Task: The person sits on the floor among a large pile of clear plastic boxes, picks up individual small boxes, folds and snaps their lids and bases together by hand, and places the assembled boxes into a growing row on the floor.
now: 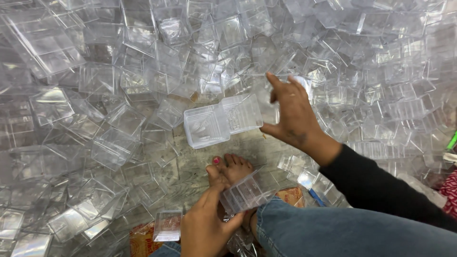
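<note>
floor-bound, left hand [205, 227] grips ribbed clear plastic box [246, 192].

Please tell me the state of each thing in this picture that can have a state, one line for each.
Left hand: closed on a clear box, thumb up.
Clear box: held, tilted, resting by the foot.
Right hand: open, fingers spread, holding nothing.
Hinged clear box: open, lid flat, beside the right hand; contact unclear.
Foot: bare, on the floor.
Pile of clear boxes: loose, jumbled.
</note>
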